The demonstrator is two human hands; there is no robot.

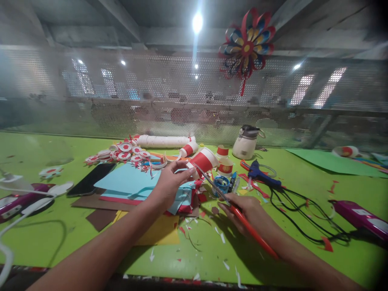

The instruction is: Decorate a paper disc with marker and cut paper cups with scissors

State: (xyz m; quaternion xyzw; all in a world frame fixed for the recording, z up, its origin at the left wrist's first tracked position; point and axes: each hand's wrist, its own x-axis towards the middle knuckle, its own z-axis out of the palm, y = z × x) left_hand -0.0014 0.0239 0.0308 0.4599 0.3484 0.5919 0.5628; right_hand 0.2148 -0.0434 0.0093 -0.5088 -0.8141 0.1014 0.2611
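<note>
My left hand [170, 182] grips a red and white paper cup [206, 161] by its left side, tilted above the table. In my right hand [250, 210] are red-handled scissors [242, 220], their metal blades pointing up and left against the cup's lower edge. How far the blades are apart cannot be made out. Below my left hand lies a stack of light blue paper [127, 182] over red and brown sheets. Just beyond the blades sit a blue roll of tape [221, 184] and another red and white cup [224, 166].
A blue glue gun [263, 176] with a black cord lies to the right. Purple power strips [362, 218] sit at both sides. A black phone [91, 180], cut cup pieces [124, 155], a white tube [165, 141] and a jug [245, 143] stand farther back. Paper scraps litter the green table [218, 258].
</note>
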